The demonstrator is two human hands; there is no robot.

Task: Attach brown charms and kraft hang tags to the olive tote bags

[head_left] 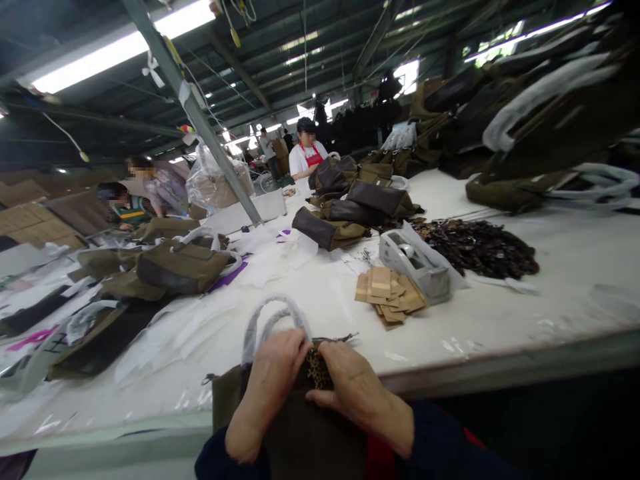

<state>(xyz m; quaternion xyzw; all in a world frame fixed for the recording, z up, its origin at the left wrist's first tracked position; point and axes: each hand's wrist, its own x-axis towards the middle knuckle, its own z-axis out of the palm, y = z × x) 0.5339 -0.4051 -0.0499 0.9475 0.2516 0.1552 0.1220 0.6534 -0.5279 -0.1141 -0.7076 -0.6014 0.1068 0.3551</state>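
Observation:
An olive-brown handbag (313, 430) stands in front of me at the table's near edge, with its wrapped handles (255, 327) upright. My left hand (275, 380) is closed at the bag's top edge, close beside the handles. Across from it, my right hand (357, 383) grips the same edge, fingers curled over and thumb low on the front. Between the two hands shows a leopard-print piece (316, 370); whether it is lining or a separate item I cannot tell. The fingertips are partly hidden.
On the white table (310, 293) lie a tape dispenser (417, 263), brown cards (390, 293) and a dark heap of small pieces (480, 247). More bags (175, 267) are piled left, at the back and right. A slanted metal post (200, 120) rises beyond; a co-worker (307, 153) stands across.

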